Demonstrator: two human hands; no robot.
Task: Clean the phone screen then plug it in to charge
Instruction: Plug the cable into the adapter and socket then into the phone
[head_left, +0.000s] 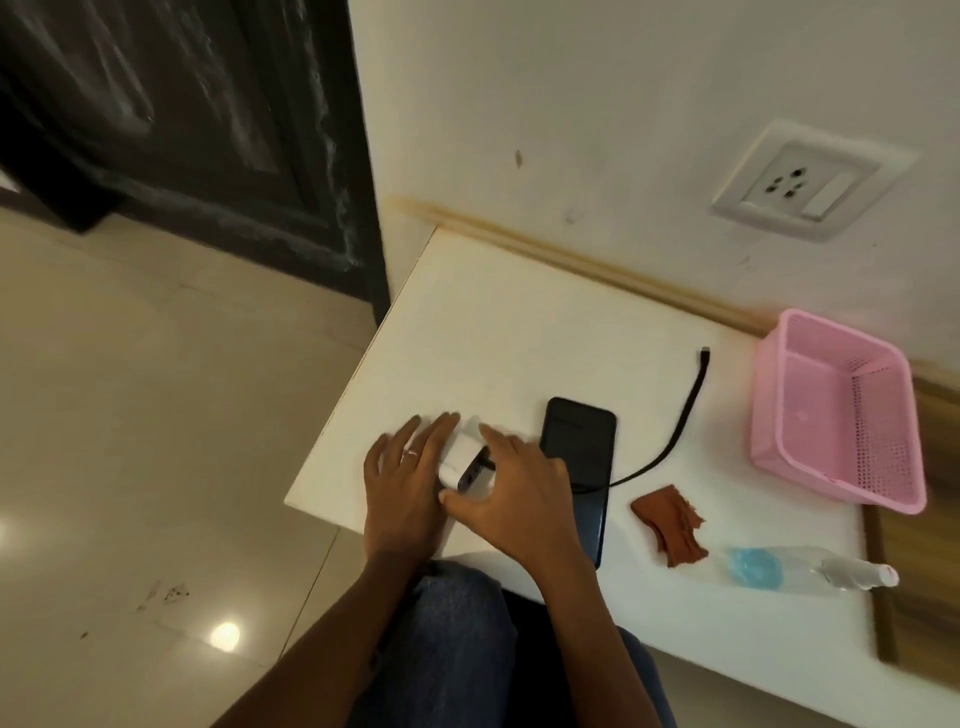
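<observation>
Hands meet over one white charger (462, 465): left hand (402, 480) lies flat, fingers straight, against it; right hand (511, 493) curls round its near side. One phone (579, 457) lies just right of the right hand, unplugged, cable (685, 410) free. One cloth (670, 525), one spray bottle (800, 569), one socket (808, 182) beyond. Charging looks still to do.

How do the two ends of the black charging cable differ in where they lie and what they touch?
The far end of the cable lies bare on the white table, its connector pointing toward the wall, touching nothing else. The near end runs across the phone and disappears under the right hand, toward the white charger that both hands touch. The left hand rests at the charger's other side. Neither end is plugged into the wall socket.
</observation>
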